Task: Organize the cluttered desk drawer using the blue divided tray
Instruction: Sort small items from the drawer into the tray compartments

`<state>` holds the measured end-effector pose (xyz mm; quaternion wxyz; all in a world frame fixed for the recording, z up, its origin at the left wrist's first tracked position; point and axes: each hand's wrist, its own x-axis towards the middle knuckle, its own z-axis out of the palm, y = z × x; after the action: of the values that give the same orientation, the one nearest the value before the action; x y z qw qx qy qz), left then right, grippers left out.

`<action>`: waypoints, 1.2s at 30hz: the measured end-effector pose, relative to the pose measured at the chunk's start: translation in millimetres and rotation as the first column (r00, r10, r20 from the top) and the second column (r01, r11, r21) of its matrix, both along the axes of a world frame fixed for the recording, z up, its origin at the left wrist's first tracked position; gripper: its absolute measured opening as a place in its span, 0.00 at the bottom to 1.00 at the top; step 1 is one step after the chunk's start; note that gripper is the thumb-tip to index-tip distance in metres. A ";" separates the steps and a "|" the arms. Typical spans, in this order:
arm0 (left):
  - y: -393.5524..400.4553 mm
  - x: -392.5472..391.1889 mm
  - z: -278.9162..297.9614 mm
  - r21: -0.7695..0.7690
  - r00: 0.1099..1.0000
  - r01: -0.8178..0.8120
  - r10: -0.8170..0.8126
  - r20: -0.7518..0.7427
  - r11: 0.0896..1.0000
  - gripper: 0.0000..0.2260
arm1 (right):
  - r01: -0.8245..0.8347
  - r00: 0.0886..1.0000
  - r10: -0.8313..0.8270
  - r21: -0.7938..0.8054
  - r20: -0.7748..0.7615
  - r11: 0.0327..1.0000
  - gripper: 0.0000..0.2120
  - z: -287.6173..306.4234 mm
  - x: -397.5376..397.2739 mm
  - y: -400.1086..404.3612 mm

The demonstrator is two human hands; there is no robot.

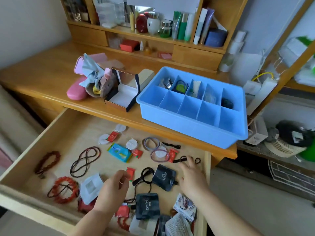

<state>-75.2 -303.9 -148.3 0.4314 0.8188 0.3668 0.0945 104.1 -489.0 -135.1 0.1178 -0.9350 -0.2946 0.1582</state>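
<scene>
The drawer [51,126] stood wide open, reachable from above, though clutter crowded its floor: necklace [84,161], hair ties [154,147], pouches [163,177]. Bare wood lay along its left and back (easy going there). On the desk, the tray's [187,132] front row gaped free; the box [121,92] pressed its left side.

You had the blue divided tray [192,126] sitting on the desk edge, its back compartments holding small items and the front row bare. Below it, the wooden drawer [25,166] stood pulled open, strewn with bracelets, hair ties and packets.
</scene>
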 end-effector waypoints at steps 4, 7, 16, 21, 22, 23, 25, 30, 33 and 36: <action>0.5 -0.4 -1.5 -0.003 0.999 0.033 -0.033 -0.026 0.999 0.11 | 0.086 0.995 -0.094 -0.177 -0.039 0.981 0.32 -9.6 17.5 16.3; 0.4 -0.1 -0.6 -0.010 0.997 0.066 -0.066 -0.040 0.998 0.11 | 0.044 0.998 -0.039 -0.137 0.041 0.990 0.25 -21.0 11.8 14.5; 0.3 3.0 -1.1 -0.027 0.994 0.095 -0.096 -0.048 0.995 0.11 | 0.490 0.865 -0.326 0.506 -0.381 0.709 0.12 26.5 8.3 5.0; 5.2 2.5 -5.3 -0.042 0.998 0.049 -0.051 -0.045 0.998 0.10 | 0.461 0.881 -0.066 0.818 -0.469 0.345 0.14 125.2 11.0 -15.2; 5.3 2.6 -6.2 -0.038 0.998 0.046 -0.048 -0.048 0.998 0.11 | 0.376 0.926 -0.084 0.882 -0.368 0.283 0.15 147.0 18.3 -20.6; 4.8 2.4 -6.7 -0.031 0.997 0.045 -0.046 -0.053 0.999 0.11 | 0.291 0.954 -0.150 0.920 -0.259 0.263 0.16 166.2 28.5 -25.2; 3.6 2.0 -5.6 -0.019 0.997 0.043 -0.044 -0.059 0.999 0.11 | 0.217 0.938 -0.331 0.920 -0.103 0.328 0.18 187.7 54.6 -30.7; 3.3 0.6 -2.8 -0.009 0.996 0.052 -0.053 -0.070 0.999 0.11 | 0.331 0.876 -0.472 0.582 0.104 0.743 0.21 169.3 89.8 -26.9; 4.0 1.3 -3.2 0.004 0.996 0.044 -0.044 -0.080 0.999 0.12 | 0.181 0.856 -0.406 0.550 0.320 0.816 0.21 158.0 80.0 -26.4; 3.3 2.2 -3.4 0.001 0.995 0.044 -0.044 -0.092 0.999 0.12 | 0.015 0.809 -0.304 0.500 0.502 0.866 0.16 141.0 55.3 -19.0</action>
<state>-73.0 -300.6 -151.7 0.4150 0.8307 0.3679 0.0476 159.4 -508.0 5.9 0.2629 -0.9033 -0.2631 -0.2137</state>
